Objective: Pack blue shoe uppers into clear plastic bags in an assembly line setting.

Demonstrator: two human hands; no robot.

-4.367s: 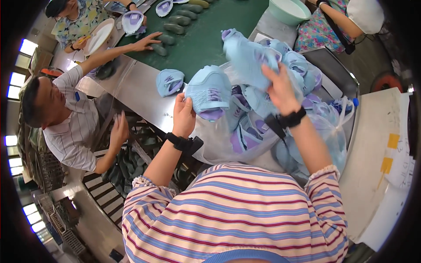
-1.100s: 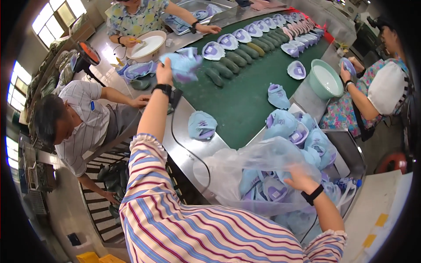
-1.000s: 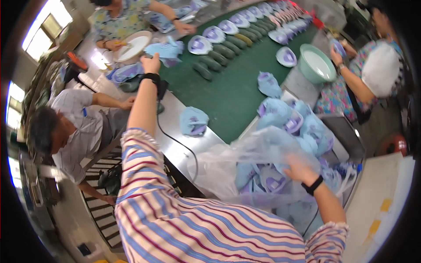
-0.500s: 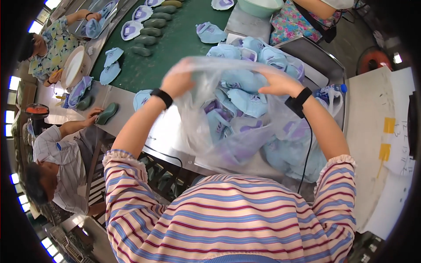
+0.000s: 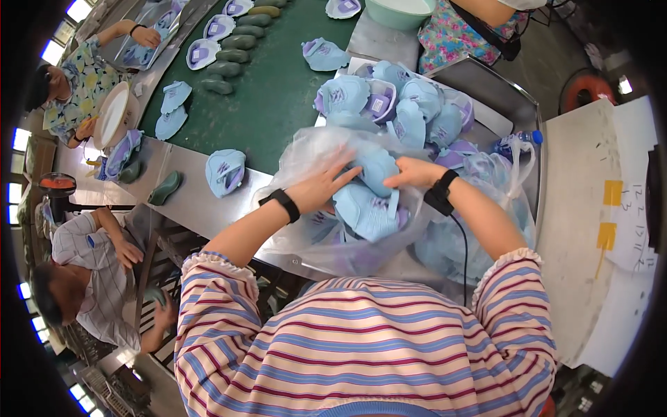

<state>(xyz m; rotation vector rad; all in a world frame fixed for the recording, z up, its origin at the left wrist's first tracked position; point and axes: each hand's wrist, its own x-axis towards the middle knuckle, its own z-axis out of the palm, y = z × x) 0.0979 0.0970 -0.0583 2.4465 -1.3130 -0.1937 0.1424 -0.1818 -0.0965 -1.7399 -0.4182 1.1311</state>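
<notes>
A clear plastic bag (image 5: 292,163) lies crumpled at the near middle of the table, with light blue shoe uppers (image 5: 368,214) in its mouth. My left hand (image 5: 325,184) reaches over the bag's left side, fingers spread and resting against the uppers. Between the thumb and fingers of my right hand (image 5: 424,174) is the edge of another light blue shoe upper (image 5: 377,172), which lies partly across the ones below. Behind the bag a heap of uppers (image 5: 347,95) shows purple linings. One single upper (image 5: 225,172) sits on the metal edge to the left.
Green shoe lasts (image 5: 237,42) line the green table top (image 5: 278,90) beside several uppers. A second filled bag (image 5: 462,240) lies right of my hands, near a blue-capped bottle (image 5: 517,141). Two co-workers sit at left; a green basin (image 5: 399,12) is at the back.
Both hands have come down and closer together, and the raised bag mouth has sunk around the uppers. My right hand now grips an upper. A co-worker's hand has left the last at the left edge.
</notes>
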